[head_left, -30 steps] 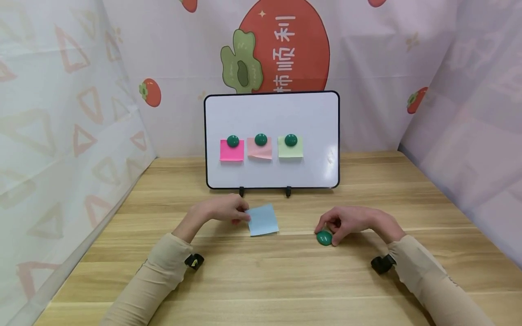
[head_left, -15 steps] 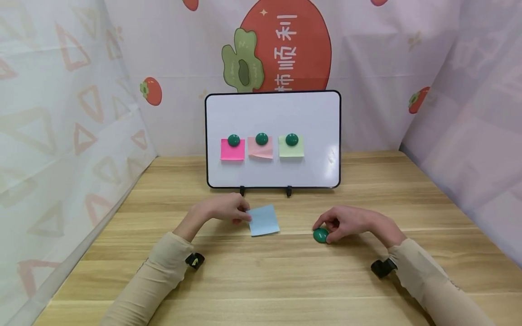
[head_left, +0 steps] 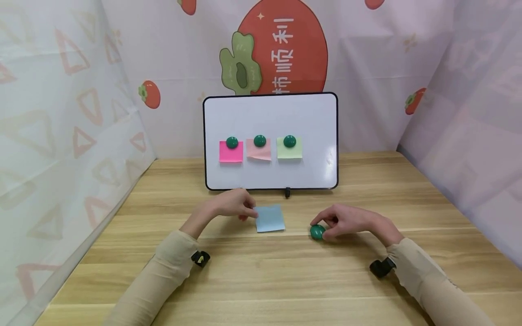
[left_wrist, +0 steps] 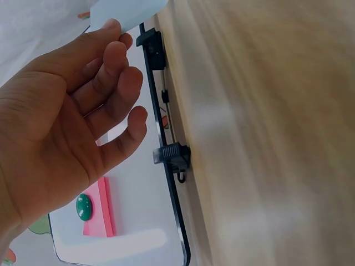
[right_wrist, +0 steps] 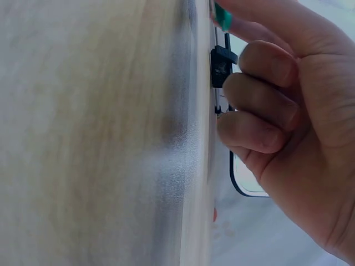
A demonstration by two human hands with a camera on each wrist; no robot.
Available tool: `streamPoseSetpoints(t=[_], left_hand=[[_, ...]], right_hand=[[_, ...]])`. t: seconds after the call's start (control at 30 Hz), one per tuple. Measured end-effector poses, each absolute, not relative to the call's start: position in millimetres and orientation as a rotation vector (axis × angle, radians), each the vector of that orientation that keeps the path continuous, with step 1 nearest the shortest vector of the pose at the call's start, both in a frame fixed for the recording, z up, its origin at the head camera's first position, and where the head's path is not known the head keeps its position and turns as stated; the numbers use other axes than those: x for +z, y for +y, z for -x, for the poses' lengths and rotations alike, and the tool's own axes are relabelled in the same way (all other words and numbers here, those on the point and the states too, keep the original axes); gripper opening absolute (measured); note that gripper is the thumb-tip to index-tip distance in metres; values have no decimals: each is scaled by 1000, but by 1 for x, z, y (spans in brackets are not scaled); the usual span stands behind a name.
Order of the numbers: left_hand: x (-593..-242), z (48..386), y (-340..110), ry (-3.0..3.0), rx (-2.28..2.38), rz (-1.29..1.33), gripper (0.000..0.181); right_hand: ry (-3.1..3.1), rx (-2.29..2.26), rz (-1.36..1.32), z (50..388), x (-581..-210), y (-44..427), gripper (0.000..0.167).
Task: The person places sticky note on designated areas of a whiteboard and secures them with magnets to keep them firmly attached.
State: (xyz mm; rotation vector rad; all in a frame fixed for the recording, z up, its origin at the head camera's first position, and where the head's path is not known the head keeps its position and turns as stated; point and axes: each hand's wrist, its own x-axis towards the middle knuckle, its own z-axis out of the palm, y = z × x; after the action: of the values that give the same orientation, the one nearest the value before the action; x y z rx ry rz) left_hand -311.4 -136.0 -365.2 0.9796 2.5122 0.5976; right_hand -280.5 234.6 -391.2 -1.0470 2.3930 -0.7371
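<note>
My left hand [head_left: 234,203] pinches the left edge of a light blue sticky note [head_left: 270,218] between thumb and forefinger, just in front of the whiteboard [head_left: 314,117]. In the left wrist view the note [left_wrist: 130,12] sticks out past the fingertips, and the other fingers are loosely bent. To the right, my right hand [head_left: 346,220] holds a round green magnet [head_left: 317,232] between thumb and forefinger. Only a bit of that magnet [right_wrist: 223,18] shows in the right wrist view, where the remaining fingers curl toward the palm.
On the whiteboard hang a bright pink note [head_left: 231,153], a pale pink note [head_left: 258,151] and a pale green note [head_left: 289,149], each under a green magnet. Black feet [head_left: 287,193] support the board on the wooden table [head_left: 261,280]. Printed cloth [head_left: 367,68] surrounds the table.
The left hand has lifted slightly and shifted right with the blue note, which now lies at a straighter angle. My right hand has carried its magnet a little left and away from me.
</note>
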Motion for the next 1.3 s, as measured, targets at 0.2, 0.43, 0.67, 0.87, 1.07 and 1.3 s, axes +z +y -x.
streamPoseSetpoints(t=[0.2, 0.43, 0.67, 0.87, 1.07, 1.3], left_hand=[[-353, 326, -119, 2520, 626, -1015, 33], [-339, 345, -97, 2577, 616, -1042, 36], [-324, 364, -74, 2663, 616, -1049, 29], [-310, 379, -55, 2711, 592, -1037, 29], [-297, 392, -32, 2809, 548, -1064, 25], [-292, 407, -10, 2856, 506, -992, 25]], right_hand=[[2464, -778, 1050, 279, -391, 233, 36], [2500, -858, 1112, 279, -389, 231, 36], [2498, -854, 1130, 280, -388, 230, 36], [2512, -838, 1141, 280, -385, 229, 36], [2522, -844, 1141, 278, -385, 230, 36], [2542, -832, 1151, 278, -386, 229, 35]])
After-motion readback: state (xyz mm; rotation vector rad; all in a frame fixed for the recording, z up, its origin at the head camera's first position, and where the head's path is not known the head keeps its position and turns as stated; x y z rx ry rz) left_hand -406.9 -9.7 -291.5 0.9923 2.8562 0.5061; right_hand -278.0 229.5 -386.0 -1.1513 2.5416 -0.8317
